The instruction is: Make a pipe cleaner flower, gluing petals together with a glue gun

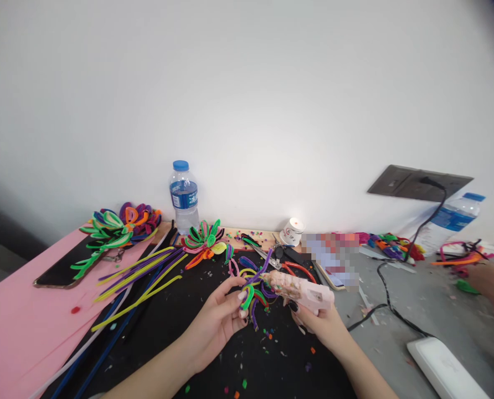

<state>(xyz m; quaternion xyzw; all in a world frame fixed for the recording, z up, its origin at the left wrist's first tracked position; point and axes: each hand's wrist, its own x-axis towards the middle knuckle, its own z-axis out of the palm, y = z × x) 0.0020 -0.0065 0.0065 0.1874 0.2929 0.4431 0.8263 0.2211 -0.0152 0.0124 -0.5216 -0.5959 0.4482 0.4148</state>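
My left hand (pixel 224 310) pinches a looped piece of green, yellow and purple pipe cleaner (pixel 247 297) between thumb and fingers. My right hand (pixel 319 321) is wrapped round a pale pink hot glue gun (pixel 300 288), its nozzle pointing left at the pipe cleaners. Several bent purple, red and green strands spread around the nozzle and partly hide one another. Whether the tip touches them I cannot tell. Just behind lie scissors (pixel 269 259) and red-handled pliers (pixel 300 270).
Loose yellow and purple pipe cleaners (pixel 147 271) and finished-looking pipe cleaner flowers (pixel 207 241) lie left, by a phone (pixel 64 266) and water bottle (pixel 184 199). A paper cup (pixel 292 231) stands behind. A cable (pixel 390 302) and white power strip (pixel 446 368) lie right, near another person's hand (pixel 490 280).
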